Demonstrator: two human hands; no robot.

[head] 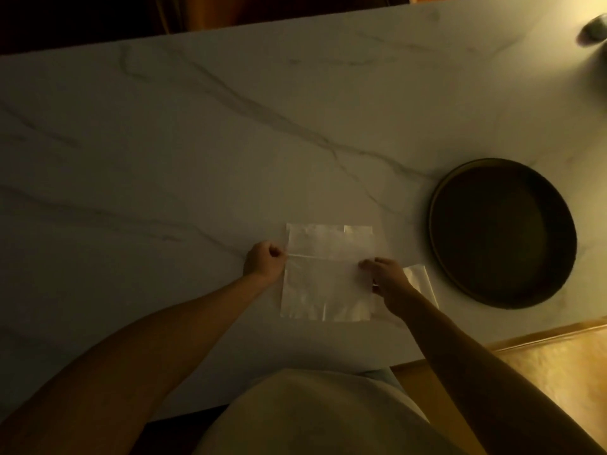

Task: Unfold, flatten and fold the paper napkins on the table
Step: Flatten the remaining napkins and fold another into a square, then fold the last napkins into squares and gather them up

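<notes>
Both hands, left hand (264, 260) and right hand (387, 276), pinch the flat napkin (325, 284) at its crosswise crease, long axis pointing away.

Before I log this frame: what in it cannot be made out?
Head view, dim light:
- Blurred object at the table's far right corner: cut by the frame edge, unidentifiable.
- Second napkin: mostly hidden under the right hand.
- Left hand fingertips: curled under, grip on the open napkin unclear.

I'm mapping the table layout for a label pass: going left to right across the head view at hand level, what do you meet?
left hand → unfolded paper napkin → right hand → second napkin → round dark tray
</notes>
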